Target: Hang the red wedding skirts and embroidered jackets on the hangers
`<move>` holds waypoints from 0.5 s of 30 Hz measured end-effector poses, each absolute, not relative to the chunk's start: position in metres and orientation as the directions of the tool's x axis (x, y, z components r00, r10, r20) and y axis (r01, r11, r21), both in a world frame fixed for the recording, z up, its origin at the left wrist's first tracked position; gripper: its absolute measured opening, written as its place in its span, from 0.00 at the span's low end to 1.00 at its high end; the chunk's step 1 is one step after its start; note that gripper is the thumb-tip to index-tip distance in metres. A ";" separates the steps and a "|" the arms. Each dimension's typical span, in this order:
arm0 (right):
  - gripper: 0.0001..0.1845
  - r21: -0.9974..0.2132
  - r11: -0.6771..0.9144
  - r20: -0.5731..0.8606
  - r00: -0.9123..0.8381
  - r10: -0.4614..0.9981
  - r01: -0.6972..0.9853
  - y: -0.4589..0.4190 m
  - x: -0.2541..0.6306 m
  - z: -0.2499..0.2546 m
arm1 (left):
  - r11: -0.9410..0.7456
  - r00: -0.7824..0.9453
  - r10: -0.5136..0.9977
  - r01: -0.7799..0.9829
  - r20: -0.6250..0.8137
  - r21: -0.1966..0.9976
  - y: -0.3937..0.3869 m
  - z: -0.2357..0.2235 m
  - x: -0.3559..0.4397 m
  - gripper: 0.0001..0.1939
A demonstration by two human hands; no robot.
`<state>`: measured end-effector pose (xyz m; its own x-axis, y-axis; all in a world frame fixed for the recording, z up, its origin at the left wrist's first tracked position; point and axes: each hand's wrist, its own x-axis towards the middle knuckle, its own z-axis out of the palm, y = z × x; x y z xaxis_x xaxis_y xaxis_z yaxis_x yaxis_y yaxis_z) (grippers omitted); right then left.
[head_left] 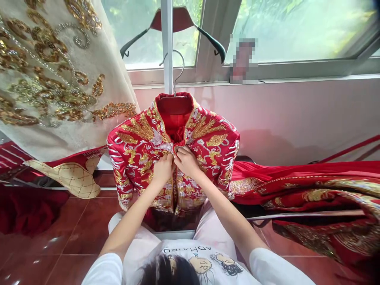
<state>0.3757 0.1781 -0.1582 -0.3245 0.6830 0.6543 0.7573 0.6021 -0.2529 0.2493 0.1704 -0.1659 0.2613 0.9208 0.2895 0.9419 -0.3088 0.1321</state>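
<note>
A red embroidered jacket (pixel 139 158) with gold and silver motifs hangs upright in front of me on a hanger (pixel 175 103) with a metal hook. Its collar stands open at the top, and red lining shows inside. My left hand (pixel 163 169) is closed on the front edge, just below the neckline. Close beside it, my right hand (pixel 186 161) pinches the other front edge near the collar's lower end. The fingertips almost meet, and they hide the exact fastening point. Below the hands, the two front panels hang with a narrow gap between them.
A white post (pixel 166 47) carries the hanger, with a dark empty hanger (pixel 179 19) behind it. On the left hangs a cream garment (pixel 97 67) with gold sequins. Red embroidered cloth (pixel 291 186) lies across a rail at right. Windows and a pale wall (pixel 291 118) stand behind.
</note>
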 end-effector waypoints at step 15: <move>0.10 -0.501 0.084 0.270 0.063 0.961 0.861 0.147 0.360 -0.254 | -0.049 -0.004 0.977 0.969 0.211 0.244 0.128 -0.263 0.216 0.10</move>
<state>0.3600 0.1475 -0.2544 0.0629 0.9608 0.2699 0.8613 0.0844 -0.5011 0.2158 0.1279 -0.2626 -0.0042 0.9775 0.2111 0.9686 -0.0485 0.2439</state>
